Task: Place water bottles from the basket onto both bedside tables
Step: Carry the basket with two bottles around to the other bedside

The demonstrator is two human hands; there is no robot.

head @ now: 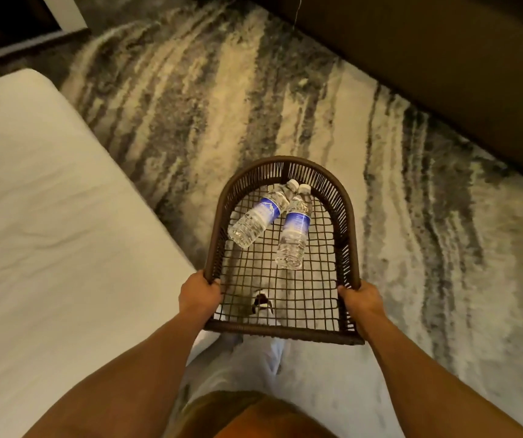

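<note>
While 2 bottles (282,224) lie inside, left hand (198,294) & right hand (363,300) grip basket (347,216) sides.

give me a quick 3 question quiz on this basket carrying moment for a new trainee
1. How many water bottles lie in the basket?
2. True or false: the left hand grips the basket's near corner.
3. The bed is on the person's: A) left B) right C) behind

Key
1. Two: left bottle, right bottle, caps at the far curved end.
2. True; the right hand grips the other corner.
3. A
</note>
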